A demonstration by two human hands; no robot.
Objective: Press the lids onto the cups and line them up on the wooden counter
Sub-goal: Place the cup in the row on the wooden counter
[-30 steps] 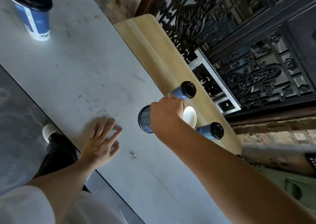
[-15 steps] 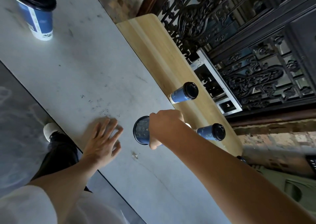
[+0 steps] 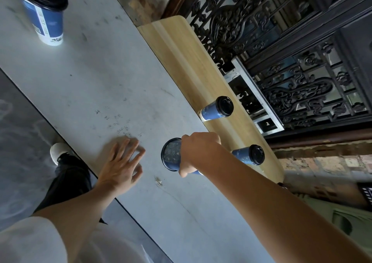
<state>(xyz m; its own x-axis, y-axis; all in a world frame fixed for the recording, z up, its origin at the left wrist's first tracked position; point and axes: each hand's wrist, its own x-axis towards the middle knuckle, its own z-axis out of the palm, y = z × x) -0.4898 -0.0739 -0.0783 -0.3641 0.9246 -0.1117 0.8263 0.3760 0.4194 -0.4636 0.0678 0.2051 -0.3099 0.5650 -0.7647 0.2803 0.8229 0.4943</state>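
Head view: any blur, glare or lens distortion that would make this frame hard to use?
Head view: light soft and even, no strong glare on the grey table; left hand, flat, and right hand, gripping the blue cup, are sharp; wide-angle bending makes the big lidded cup at top left lean outward; the lower right edge is smeared.

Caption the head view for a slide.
Right hand grips a blue cup near two lidded cups on the counter; left hand rests on the table.
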